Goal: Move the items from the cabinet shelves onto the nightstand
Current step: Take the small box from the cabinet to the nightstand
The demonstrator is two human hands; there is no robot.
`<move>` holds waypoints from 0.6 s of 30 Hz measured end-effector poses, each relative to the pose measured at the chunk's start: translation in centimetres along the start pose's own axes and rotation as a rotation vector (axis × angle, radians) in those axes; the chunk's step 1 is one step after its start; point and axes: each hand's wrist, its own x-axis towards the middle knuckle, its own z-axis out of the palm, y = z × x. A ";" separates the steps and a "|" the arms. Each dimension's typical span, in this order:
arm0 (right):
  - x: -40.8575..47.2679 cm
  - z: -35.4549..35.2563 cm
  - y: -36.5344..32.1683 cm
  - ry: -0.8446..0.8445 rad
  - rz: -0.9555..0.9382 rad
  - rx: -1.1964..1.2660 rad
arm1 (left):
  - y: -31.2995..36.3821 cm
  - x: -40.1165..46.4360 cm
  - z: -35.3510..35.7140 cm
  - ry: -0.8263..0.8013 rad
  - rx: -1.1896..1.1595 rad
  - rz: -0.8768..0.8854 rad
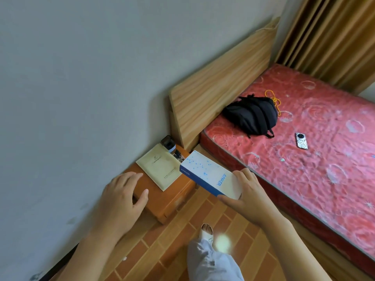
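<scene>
The right hand (250, 196) grips the near end of a white and blue box (211, 175), thumb under and fingers over, holding it tilted in the air over the nightstand's (162, 201) 3 o'clock edge. The left hand (121, 197) lies with relaxed, straight fingers on the nightstand's 7 o'clock corner, holding nothing. A cream booklet (162, 169) lies flat on top, with a small dark device (169, 144) at its 12 o'clock by the wall; on the bed (316, 159) at 3 o'clock sit a black backpack (251, 116) and a phone (301, 140).

"ANKER" – on the white-and-blue box (211, 175), top and side.
</scene>
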 end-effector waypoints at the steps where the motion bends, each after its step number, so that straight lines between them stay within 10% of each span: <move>1: 2.2 0.0 0.6 -0.013 -0.003 0.010 | 0.1 2.0 0.6 -0.004 0.007 -0.005; 18: 26.2 8.2 -0.5 -0.281 0.043 0.017 | -9.8 20.5 7.6 -0.155 0.111 -0.014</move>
